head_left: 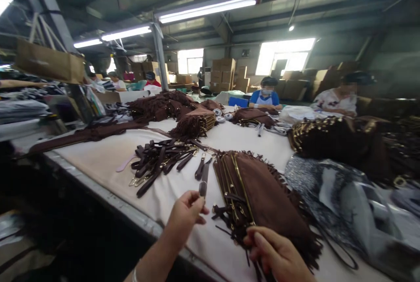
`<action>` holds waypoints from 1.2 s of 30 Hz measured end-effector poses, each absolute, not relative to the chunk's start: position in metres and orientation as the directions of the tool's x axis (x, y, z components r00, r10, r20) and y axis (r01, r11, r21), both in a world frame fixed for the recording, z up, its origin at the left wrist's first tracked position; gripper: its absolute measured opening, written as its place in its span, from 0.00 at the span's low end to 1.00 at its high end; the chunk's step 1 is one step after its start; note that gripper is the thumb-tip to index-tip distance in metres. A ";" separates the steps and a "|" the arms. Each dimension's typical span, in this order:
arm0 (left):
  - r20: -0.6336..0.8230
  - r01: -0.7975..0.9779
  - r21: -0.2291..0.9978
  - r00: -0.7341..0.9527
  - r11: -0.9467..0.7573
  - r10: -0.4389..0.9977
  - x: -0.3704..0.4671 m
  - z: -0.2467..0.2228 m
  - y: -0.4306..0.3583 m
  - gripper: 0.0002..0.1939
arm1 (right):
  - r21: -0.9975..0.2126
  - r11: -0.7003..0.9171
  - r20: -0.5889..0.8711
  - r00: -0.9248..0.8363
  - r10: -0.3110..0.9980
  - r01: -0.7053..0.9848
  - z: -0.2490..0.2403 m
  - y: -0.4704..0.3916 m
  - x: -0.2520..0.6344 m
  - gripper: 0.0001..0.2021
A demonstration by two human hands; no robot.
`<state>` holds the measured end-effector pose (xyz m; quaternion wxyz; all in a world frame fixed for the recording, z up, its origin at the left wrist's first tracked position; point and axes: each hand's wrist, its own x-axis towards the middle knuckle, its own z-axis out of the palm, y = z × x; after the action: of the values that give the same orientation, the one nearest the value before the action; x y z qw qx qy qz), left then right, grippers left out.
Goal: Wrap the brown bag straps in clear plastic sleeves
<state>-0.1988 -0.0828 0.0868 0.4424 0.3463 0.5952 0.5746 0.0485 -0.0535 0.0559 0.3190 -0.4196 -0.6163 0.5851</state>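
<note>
My left hand (188,212) is over the near part of the table, thumb and fingers pinching the end of a dark brown strap (204,177). My right hand (274,249) is closed at the near end of a stack of brown fringed pouches (262,185) with gold zippers. Its fingertips touch the zipper end of the top pouch; whatever small part they pinch is too hidden to name. Short dark straps (229,216) hang from the zipper ends. Beyond my left hand lies a heap of brown wrist straps (160,159) with gold clasps.
A pale cloth covers the table (108,159). Further back are more brown fringed pouches (193,124). At right, a crumpled plastic bag (328,190) borders a large brown pile (337,142). Two people (264,96) sit across the table. A purple strip (125,163) lies left of the straps.
</note>
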 end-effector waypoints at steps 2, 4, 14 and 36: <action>-0.103 0.007 0.994 -0.198 0.106 0.975 -0.158 0.082 -0.101 0.15 | -0.961 -0.271 -0.215 -0.464 0.859 -0.056 0.073 -0.046 0.032 0.26; -0.020 0.137 0.990 -0.038 0.025 0.999 -0.127 0.076 -0.114 0.12 | -0.895 -0.366 -0.227 -0.445 0.866 -0.256 0.087 -0.042 0.020 0.23; -0.200 0.047 0.980 0.231 0.194 0.952 -0.088 0.077 -0.104 0.13 | -0.801 -0.279 -0.187 -0.221 0.957 -0.530 0.095 -0.052 0.059 0.16; -0.287 -0.239 0.912 0.205 0.332 0.936 -0.050 0.068 -0.101 0.17 | -0.593 0.589 0.419 -0.413 0.808 0.549 0.049 -0.096 0.115 0.36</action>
<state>-0.0501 -0.1009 0.0681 0.6761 0.3810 0.4570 0.4345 0.1147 -0.0956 0.0491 0.3493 -0.4140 -0.8199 0.1853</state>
